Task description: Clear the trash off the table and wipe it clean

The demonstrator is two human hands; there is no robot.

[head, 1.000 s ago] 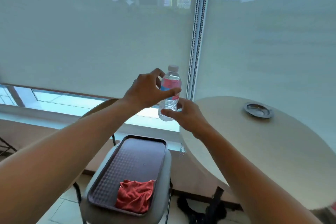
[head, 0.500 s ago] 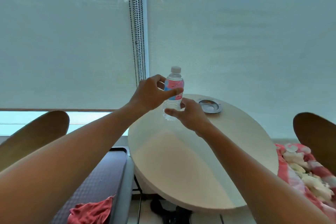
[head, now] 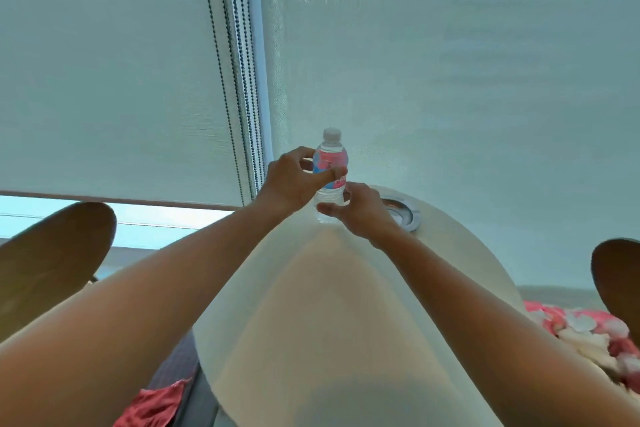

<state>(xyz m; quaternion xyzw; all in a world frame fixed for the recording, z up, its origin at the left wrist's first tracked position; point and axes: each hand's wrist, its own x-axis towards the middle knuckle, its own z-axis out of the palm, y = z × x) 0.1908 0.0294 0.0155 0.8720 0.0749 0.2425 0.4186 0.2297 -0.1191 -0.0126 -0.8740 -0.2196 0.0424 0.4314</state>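
Over round table [head: 346, 322], both hands gripping upright water bottle [head: 330, 163]

Two pale roller blinds [head: 104, 80] cover the window, with bead chains [head: 221, 80] hanging between them. A brown chair back [head: 52, 253] stands at left, another [head: 620, 274] at right above a pink floral cushion [head: 588, 333].

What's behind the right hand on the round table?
Behind the right hand sits a shallow metal dish near the far edge of the table. The hand covers its left part, so anything lying there cannot be seen. Both hands hold the water bottle.
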